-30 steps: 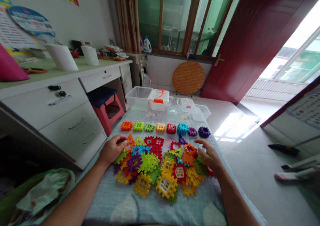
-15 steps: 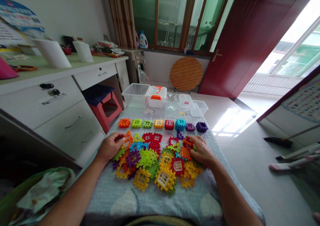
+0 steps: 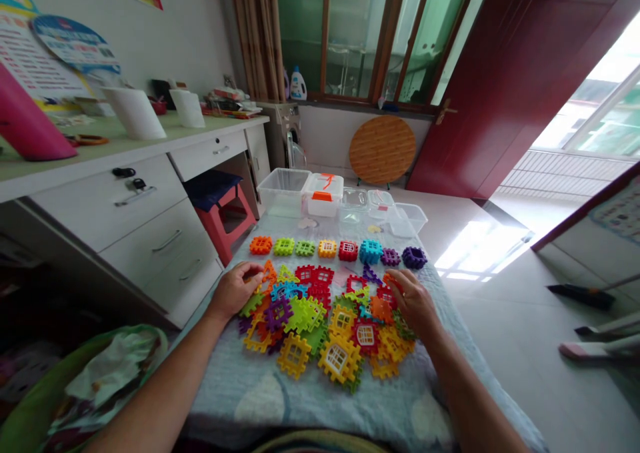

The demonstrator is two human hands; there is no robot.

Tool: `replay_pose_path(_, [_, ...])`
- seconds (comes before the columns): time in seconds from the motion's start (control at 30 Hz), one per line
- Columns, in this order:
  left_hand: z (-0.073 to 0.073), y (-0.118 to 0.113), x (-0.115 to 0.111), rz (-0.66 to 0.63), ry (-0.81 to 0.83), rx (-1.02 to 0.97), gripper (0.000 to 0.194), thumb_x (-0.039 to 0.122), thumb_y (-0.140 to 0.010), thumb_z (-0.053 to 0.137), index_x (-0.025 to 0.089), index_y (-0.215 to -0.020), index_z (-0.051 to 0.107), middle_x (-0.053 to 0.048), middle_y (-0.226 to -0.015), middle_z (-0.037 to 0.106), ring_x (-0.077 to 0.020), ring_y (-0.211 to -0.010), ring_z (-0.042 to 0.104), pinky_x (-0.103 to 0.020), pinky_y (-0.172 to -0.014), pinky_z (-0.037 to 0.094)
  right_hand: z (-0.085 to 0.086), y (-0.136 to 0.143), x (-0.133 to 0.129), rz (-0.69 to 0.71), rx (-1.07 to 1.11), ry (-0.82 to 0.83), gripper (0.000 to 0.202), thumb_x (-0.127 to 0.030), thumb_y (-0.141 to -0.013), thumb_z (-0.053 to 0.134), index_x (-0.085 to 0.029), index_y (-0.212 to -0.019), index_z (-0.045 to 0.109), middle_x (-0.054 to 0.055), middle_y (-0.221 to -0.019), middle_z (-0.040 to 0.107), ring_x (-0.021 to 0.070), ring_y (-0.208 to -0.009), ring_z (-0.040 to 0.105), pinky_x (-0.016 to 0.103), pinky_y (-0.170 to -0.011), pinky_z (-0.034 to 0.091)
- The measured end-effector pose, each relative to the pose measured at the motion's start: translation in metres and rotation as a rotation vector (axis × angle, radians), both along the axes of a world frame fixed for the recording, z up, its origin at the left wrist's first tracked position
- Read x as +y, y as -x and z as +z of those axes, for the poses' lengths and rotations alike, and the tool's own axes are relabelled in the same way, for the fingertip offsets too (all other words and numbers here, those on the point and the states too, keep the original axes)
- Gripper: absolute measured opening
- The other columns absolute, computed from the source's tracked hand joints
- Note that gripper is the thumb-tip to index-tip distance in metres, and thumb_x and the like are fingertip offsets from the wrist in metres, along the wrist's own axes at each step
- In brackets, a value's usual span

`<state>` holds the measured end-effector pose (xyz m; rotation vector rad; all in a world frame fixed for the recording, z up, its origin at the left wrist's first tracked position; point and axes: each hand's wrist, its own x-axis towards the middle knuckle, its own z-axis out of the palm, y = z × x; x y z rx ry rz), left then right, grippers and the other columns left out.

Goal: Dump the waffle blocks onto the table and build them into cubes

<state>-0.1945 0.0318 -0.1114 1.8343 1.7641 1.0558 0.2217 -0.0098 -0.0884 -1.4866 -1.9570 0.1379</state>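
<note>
A heap of toothed plastic building pieces in several colours lies between my hands. My left hand [image 3: 237,290] is at the heap's left edge, its fingers curled and closed at an orange triangular piece [image 3: 269,277]; the grip is partly hidden. On the other side my right hand [image 3: 414,301] pinches a small orange piece [image 3: 389,279], mostly covered by the fingers. Below it lie a red piece [image 3: 386,297] and a flat orange square piece [image 3: 381,309]. Nearest me are yellow window pieces [image 3: 294,356] and a yellow piece with a white window [image 3: 338,357].
Beyond the heap stands a row of assembled cubes, from an orange cube [image 3: 261,245] to a dark purple one [image 3: 415,257]. Clear plastic boxes [image 3: 284,189] and a lidded box with an orange clasp [image 3: 324,195] line the far end of the cloth-covered table [image 3: 260,406].
My right hand has raised the orange piece slightly off the heap, uncovering a red piece. My left hand stays almost in place. The view has swung a little to the left.
</note>
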Motion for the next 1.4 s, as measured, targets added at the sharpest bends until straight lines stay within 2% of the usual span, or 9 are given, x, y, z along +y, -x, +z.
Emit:
replay_pose_path(0.2, [0.003, -0.001, -0.001, 0.009, 0.01, 0.0, 0.033, 0.048, -0.071, 0.057, 0.02, -0.086, 0.067, -0.004, -0.089, 0.073, -0.022, -0.082, 0.068, -0.033, -0.084, 0.054, 0.001, 0.017, -0.007, 0.182, -0.093, 0.005, 0.033, -0.036, -0.094, 0.053, -0.027, -0.124, 0.06, 0.007, -0.117, 0.063, 0.0225, -0.104, 0.061, 0.038, -0.09, 0.049])
replay_pose_path(0.33, [0.006, -0.004, -0.002, 0.015, 0.018, 0.011, 0.034, 0.048, -0.07, 0.056, 0.02, -0.085, 0.067, -0.004, -0.088, 0.073, -0.022, -0.081, 0.068, -0.032, -0.083, 0.055, 0.008, 0.019, -0.014, 0.306, -0.134, 0.044, 0.025, -0.038, -0.09, 0.06, -0.025, -0.11, 0.067, 0.007, -0.104, 0.066, 0.0212, -0.094, 0.061, 0.037, -0.088, 0.047])
replay_pose_path(0.6, [0.009, -0.005, -0.004, 0.027, 0.015, 0.014, 0.033, 0.046, -0.071, 0.056, 0.019, -0.086, 0.067, -0.005, -0.089, 0.073, -0.0221, -0.082, 0.068, -0.032, -0.083, 0.055, 0.013, 0.017, -0.016, 0.221, -0.053, 0.074, 0.03, -0.037, -0.098, 0.044, -0.022, -0.092, 0.069, 0.005, -0.082, 0.063, 0.0183, -0.079, 0.06, 0.032, -0.075, 0.047])
replay_pose_path(0.73, [0.007, -0.005, -0.004, 0.021, 0.02, 0.011, 0.032, 0.045, -0.071, 0.056, 0.019, -0.087, 0.067, -0.005, -0.09, 0.073, -0.0221, -0.084, 0.067, -0.032, -0.085, 0.054, 0.009, 0.018, -0.015, 0.224, -0.036, 0.04, 0.024, -0.039, -0.091, 0.056, -0.023, -0.103, 0.068, 0.007, -0.09, 0.064, 0.0213, -0.086, 0.059, 0.036, -0.081, 0.047])
replay_pose_path(0.87, [0.004, -0.002, -0.003, 0.031, 0.005, 0.0, 0.034, 0.046, -0.075, 0.054, 0.018, -0.09, 0.066, -0.005, -0.091, 0.072, -0.0216, -0.085, 0.067, -0.031, -0.085, 0.053, 0.01, 0.023, -0.015, 0.312, -0.089, 0.085, 0.043, -0.044, -0.081, 0.068, -0.025, -0.119, 0.064, 0.009, -0.111, 0.065, 0.0266, -0.103, 0.054, 0.044, -0.092, 0.044])
replay_pose_path(1.0, [0.018, -0.002, -0.01, 0.044, -0.194, 0.104, 0.033, 0.045, -0.082, 0.05, 0.017, -0.091, 0.065, -0.008, -0.098, 0.069, -0.0233, -0.096, 0.063, -0.036, -0.096, 0.048, 0.01, 0.028, -0.014, 0.335, -0.126, 0.117, 0.031, -0.036, -0.084, 0.064, -0.026, -0.114, 0.066, 0.008, -0.112, 0.066, 0.0256, -0.102, 0.054, 0.045, -0.093, 0.042])
replay_pose_path(1.13, [0.047, -0.023, -0.036, -0.14, -0.327, 0.263, 0.031, 0.044, -0.086, 0.052, 0.018, -0.096, 0.067, -0.01, -0.11, 0.066, -0.0264, -0.109, 0.058, -0.043, -0.102, 0.042, 0.006, 0.029, -0.011, 0.3, -0.105, 0.101, 0.021, -0.033, -0.091, 0.057, -0.025, -0.107, 0.069, 0.008, -0.105, 0.068, 0.0241, -0.098, 0.055, 0.042, -0.091, 0.043])
replay_pose_path(1.23, [0.062, -0.057, -0.068, -0.436, -0.291, 0.36, 0.035, 0.048, -0.082, 0.059, 0.025, -0.107, 0.067, -0.007, -0.12, 0.064, -0.0286, -0.118, 0.053, -0.047, -0.108, 0.036, 0.004, 0.027, -0.007, 0.277, -0.051, 0.092, 0.023, -0.031, -0.095, 0.049, -0.024, -0.103, 0.069, 0.008, -0.101, 0.069, 0.0234, -0.095, 0.056, 0.04, -0.088, 0.044])
replay_pose_path(1.4, [0.059, -0.111, -0.103, -0.898, -0.189, 0.494, 0.066, 0.063, -0.073, 0.067, 0.027, -0.127, 0.057, -0.008, -0.138, 0.054, -0.0321, -0.13, 0.043, -0.052, -0.116, 0.019, 0.0, 0.024, -0.001, 0.161, 0.118, 0.078, 0.025, -0.033, -0.095, 0.046, -0.021, -0.094, 0.068, 0.006, -0.089, 0.069, 0.0214, -0.088, 0.06, 0.035, -0.082, 0.047])
